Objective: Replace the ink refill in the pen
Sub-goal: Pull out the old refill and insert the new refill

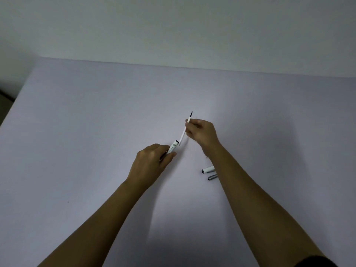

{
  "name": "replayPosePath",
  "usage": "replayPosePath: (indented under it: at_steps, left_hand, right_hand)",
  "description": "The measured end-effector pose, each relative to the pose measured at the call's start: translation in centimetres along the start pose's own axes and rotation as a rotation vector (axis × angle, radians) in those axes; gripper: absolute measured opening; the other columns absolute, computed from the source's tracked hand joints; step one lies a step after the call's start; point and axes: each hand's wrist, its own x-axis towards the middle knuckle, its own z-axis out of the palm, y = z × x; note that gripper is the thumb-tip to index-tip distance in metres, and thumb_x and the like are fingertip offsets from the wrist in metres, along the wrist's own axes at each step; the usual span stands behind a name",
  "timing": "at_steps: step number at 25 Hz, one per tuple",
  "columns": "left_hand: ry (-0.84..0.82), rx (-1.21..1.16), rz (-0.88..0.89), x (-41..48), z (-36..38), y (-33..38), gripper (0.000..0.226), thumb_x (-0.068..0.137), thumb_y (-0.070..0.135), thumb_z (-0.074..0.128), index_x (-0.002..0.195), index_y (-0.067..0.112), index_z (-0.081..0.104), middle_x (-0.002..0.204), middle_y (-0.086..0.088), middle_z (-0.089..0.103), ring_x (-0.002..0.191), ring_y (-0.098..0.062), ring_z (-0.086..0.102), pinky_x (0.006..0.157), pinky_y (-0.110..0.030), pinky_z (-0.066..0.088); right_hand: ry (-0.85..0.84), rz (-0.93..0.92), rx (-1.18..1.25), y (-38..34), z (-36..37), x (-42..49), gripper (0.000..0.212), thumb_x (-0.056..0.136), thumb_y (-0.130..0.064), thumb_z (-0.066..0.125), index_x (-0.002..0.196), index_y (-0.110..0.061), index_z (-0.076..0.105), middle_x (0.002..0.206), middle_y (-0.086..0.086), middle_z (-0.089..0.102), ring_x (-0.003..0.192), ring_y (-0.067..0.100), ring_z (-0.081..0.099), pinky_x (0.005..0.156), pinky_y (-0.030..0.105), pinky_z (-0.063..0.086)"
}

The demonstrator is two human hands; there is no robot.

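Plain pale surface point(96, 141), bare wall behind. Left hand point(152, 164) grips pen barrel point(173, 148); right hand point(201, 132) pinches refill point(184, 132) at its mouth. Keep both coaxial, feed straight. Cap point(207, 169) and tip section point(212, 177) lie near right wrist.

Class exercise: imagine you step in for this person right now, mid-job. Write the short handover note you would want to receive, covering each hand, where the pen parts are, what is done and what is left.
Left hand: closed around the white pen barrel, open end pointing up and away.
Right hand: pinching the thin white refill, dark tip up, lower end right at the barrel's mouth.
On the table: two small pen parts, one white, one grey, beside the right forearm.
Done: pen taken apart.
Left: whether this refill is going in or coming out cannot be told; seat a refill fully, then refit the two loose parts.
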Motion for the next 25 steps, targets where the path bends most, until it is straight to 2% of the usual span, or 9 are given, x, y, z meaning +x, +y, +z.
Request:
replayPosePath:
  at_steps: [2,5,8,10,15,18,21,25]
  left_hand:
    - [-0.008,-0.002,-0.03,0.2,-0.2,-0.1,0.042,0.085,0.04,0.049,0.07,0.005,0.066,0.051,-0.001,0.049,0.044,-0.018,0.041,0.042,-0.023,0.028]
    - [0.001,-0.003,-0.026,0.5,-0.9,0.2,0.044,0.085,0.041,0.046,0.069,0.005,0.065,0.049,-0.003,0.048,0.044,-0.02,0.042,0.043,-0.025,0.031]
    - [-0.007,-0.001,0.013,0.8,-1.8,0.9,0.024,0.084,0.024,0.066,0.068,0.007,0.065,0.05,0.006,0.038,0.043,-0.013,0.033,0.044,-0.016,0.02]
    - [-0.024,0.001,0.041,0.8,-2.3,1.2,0.019,0.082,0.018,0.071,0.067,0.008,0.065,0.052,0.007,0.037,0.044,-0.012,0.033,0.045,-0.012,0.017]
    - [-0.041,0.008,0.081,0.4,-2.7,1.0,0.019,0.085,0.022,0.066,0.074,0.007,0.068,0.054,-0.005,0.056,0.047,-0.02,0.049,0.044,-0.019,0.026]
    - [-0.026,-0.001,0.08,0.5,-2.9,1.0,0.024,0.086,0.027,0.061,0.075,0.007,0.068,0.054,-0.006,0.055,0.047,-0.02,0.048,0.044,-0.018,0.027]
    - [-0.046,-0.013,0.092,0.7,-2.8,1.3,0.027,0.086,0.032,0.054,0.082,0.01,0.07,0.057,-0.004,0.056,0.05,-0.019,0.049,0.046,-0.027,0.036]
    - [-0.047,-0.006,0.091,0.3,-2.7,1.1,0.027,0.085,0.032,0.054,0.084,0.011,0.071,0.058,-0.003,0.054,0.051,-0.018,0.048,0.048,-0.025,0.033]
  right_hand:
    - [-0.005,-0.029,0.256,-1.2,-0.6,-1.7,0.009,0.085,-0.01,0.063,0.09,-0.013,0.069,0.08,0.0,0.067,0.077,0.009,0.064,0.072,0.019,0.055]
    - [0.02,-0.072,0.401,-2.4,-1.5,-3.7,0.009,0.085,-0.008,0.063,0.088,-0.015,0.068,0.081,0.0,0.068,0.072,0.004,0.066,0.071,0.016,0.056]
    - [0.029,-0.085,0.433,-3.0,-1.6,-4.8,0.011,0.085,-0.006,0.063,0.087,-0.016,0.068,0.081,0.001,0.068,0.069,0.002,0.066,0.069,0.016,0.055]
    - [0.016,-0.109,0.421,-3.3,-1.6,-5.3,0.012,0.085,-0.006,0.063,0.087,-0.017,0.067,0.082,0.001,0.068,0.071,0.002,0.066,0.07,0.016,0.055]
    - [-0.005,-0.13,0.412,-3.6,-1.6,-6.3,0.01,0.086,-0.007,0.062,0.089,-0.015,0.067,0.084,0.002,0.068,0.071,0.003,0.066,0.068,0.015,0.055]
    - [-0.03,-0.146,0.372,-3.3,-1.7,-6.8,0.009,0.086,-0.008,0.062,0.091,-0.014,0.067,0.085,0.003,0.068,0.073,0.004,0.067,0.069,0.016,0.055]
    - [-0.024,-0.155,0.372,-2.9,-1.7,-7.2,0.01,0.086,-0.008,0.062,0.093,-0.014,0.067,0.086,0.003,0.069,0.075,0.004,0.068,0.072,0.017,0.056]
    - [0.046,-0.17,0.458,-2.9,-2.3,-6.9,0.01,0.086,-0.007,0.063,0.093,-0.012,0.068,0.084,0.004,0.068,0.074,0.005,0.068,0.068,0.016,0.054]
